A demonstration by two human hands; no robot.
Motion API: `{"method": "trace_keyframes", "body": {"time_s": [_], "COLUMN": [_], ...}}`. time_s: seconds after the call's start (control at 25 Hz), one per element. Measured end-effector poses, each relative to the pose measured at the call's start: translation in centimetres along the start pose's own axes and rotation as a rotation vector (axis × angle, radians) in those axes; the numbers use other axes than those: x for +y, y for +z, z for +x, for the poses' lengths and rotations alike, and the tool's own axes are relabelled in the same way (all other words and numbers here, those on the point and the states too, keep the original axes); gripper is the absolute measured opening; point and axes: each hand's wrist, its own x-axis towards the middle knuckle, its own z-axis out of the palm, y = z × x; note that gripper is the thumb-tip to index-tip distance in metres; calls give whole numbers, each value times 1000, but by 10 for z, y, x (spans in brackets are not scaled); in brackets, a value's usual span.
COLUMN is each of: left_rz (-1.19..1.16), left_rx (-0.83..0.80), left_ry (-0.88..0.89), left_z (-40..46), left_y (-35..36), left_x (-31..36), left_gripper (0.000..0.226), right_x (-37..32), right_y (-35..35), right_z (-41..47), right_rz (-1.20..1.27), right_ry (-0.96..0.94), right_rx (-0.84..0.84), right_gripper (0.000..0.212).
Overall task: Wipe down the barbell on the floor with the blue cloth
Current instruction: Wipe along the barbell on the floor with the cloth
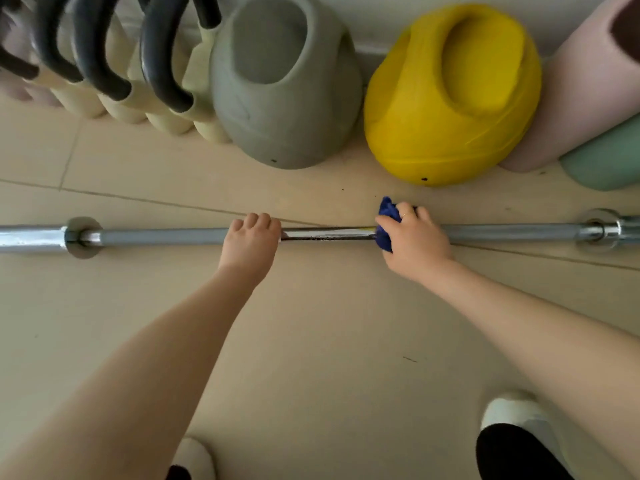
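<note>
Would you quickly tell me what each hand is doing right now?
Left hand: fingers curled over the barbell, gripping its shaft.
Right hand: grips the blue cloth, wrapped round the barbell shaft.

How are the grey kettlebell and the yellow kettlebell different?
The grey kettlebell is dull grey; the yellow kettlebell is bright yellow. The grey one sits left, beside cream weights with black handles; the yellow one sits right, beside a pink roll. Both are rounded and stand behind the barbell.
</note>
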Motion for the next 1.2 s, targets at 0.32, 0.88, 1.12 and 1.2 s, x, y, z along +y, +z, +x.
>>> {"method": "trace_keyframes", "body": {"time_s": [0.32,0.88,1.12,1.2], "left_rz": [-143,-276,-268,-252], "left_rx": [-8,48,-8,-15], "left_ry": [112,171,124,120], "left_z": [6,18,18,18], "left_y": [13,20,19,20], "left_x": [-28,-44,-41,-42], "left_gripper": [34,28,28,29], "right_x": [-33,-68,-79,-65], "right_y": [10,26,33,25], "right_z": [9,30,0,21], "right_rz": [-106,153,129,115], "right_ry": [-32,400,185,284], "right_rx": [10,302,363,284], "right_gripper": [65,36,45,41]}}
